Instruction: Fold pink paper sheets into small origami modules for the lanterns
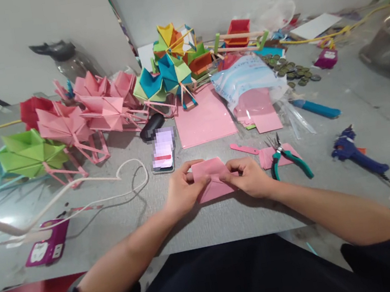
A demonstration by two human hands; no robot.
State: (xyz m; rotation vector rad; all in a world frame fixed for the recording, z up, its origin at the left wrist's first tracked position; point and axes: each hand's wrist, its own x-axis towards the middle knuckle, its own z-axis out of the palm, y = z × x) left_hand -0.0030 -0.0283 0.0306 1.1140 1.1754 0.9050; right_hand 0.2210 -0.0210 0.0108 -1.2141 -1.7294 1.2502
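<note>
Between my two hands is a piece of folded pink paper [216, 189], held just above the grey table near its front edge. My left hand [185, 187] grips the paper's left side, its thumb lying on top. On the right side, my right hand [247, 175] pinches the paper with thumb and fingers. Beside my right hand lie pliers with green handles [295, 158], resting over more pink paper pieces [265, 158]. A narrow pink strip [243, 149] lies just beyond. The fingers under the paper are partly hidden.
Folded paper flowers [65, 122] stand along the back left. A phone [163, 148] lies beside pink sheets [205, 119]. To the right are a blue cutter [317, 108] and a blue glue gun [359, 152]. A white cable [85, 180] loops across the left.
</note>
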